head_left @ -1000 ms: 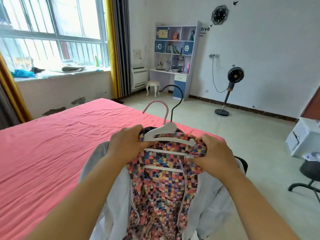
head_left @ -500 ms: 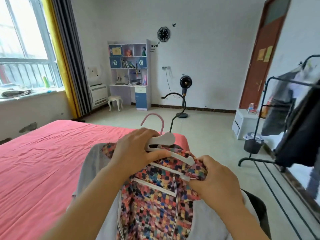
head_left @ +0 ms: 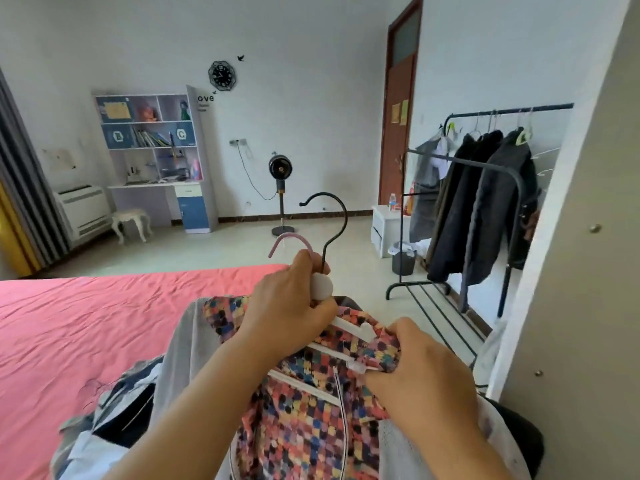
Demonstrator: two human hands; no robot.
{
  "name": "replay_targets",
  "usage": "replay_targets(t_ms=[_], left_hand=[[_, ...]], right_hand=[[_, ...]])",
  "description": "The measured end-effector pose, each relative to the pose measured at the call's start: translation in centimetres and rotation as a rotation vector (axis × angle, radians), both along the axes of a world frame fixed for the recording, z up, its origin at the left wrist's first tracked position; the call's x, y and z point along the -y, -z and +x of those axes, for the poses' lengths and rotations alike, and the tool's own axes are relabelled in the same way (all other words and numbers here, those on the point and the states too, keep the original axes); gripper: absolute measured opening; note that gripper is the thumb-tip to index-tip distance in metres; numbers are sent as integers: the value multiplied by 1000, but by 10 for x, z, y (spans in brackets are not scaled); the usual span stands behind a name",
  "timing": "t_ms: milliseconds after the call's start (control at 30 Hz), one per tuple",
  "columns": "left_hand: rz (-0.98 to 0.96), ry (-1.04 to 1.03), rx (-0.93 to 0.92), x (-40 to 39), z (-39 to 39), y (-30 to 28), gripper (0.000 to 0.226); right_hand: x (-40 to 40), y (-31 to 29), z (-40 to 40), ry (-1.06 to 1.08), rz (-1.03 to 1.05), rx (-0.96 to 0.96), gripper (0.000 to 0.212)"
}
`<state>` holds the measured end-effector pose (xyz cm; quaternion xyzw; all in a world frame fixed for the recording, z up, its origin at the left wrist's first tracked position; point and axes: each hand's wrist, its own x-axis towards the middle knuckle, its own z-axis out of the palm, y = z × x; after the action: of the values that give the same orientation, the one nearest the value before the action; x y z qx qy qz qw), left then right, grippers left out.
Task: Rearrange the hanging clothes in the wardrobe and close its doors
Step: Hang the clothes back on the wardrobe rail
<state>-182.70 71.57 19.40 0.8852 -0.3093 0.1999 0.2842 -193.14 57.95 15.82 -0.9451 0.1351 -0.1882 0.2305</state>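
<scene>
I hold a bundle of clothes on hangers in front of me. On top lies a multicoloured checked garment (head_left: 304,414) on a white hanger (head_left: 349,327) with a black hook (head_left: 332,220). A pink hanger hook (head_left: 289,239) sticks up beside it. My left hand (head_left: 287,306) grips the hangers at their necks. My right hand (head_left: 415,368) pinches the checked garment's shoulder at the hanger's right end. A pale grey garment (head_left: 187,344) and a dark one lie underneath. The wardrobe's side panel (head_left: 585,271) stands at the right edge; its doors are out of view.
A bed with a pink sheet (head_left: 104,327) lies at the left. A black clothes rack (head_left: 485,188) with dark coats stands at the right, next to a white cabinet (head_left: 382,226) and a bin (head_left: 403,261). A standing fan (head_left: 281,188) and a desk shelf (head_left: 156,161) stand at the far wall.
My view has swung right, from the window to the door, rack and wardrobe panel. My left hand has slid from the hanger's left shoulder up to the hook necks.
</scene>
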Motion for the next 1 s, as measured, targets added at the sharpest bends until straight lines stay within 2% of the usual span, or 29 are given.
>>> replay_targets(t_ms=[200,367,500,600,700,800,900,1000], left_hand=[[-34,211,107,39,-37,-14,47],[-186,459,124,71,-62,-5,20],[-202,768,39,87,-85,-1,31],[-172,1022,-43,100,-112,-2,62],[-145,1164,-36,121,-144,-6,71],[-192,1234,-20,146,-191,-15,59],[-312,1249,-128,168,-241,-28,37],[-314,1296,-154,186,-286,-35,35]], right_hand=[[14,-9,-47,205,36,-21,46],[20,-8,-86,406,41,-80,49],[18,-4,-125,589,32,-108,51],[15,0,-162,749,27,-98,54],[12,2,-198,908,73,-84,53],[11,-1,-238,1090,50,-52,51],[9,-9,-276,1218,48,-45,50],[7,-20,-317,1265,113,-18,50]])
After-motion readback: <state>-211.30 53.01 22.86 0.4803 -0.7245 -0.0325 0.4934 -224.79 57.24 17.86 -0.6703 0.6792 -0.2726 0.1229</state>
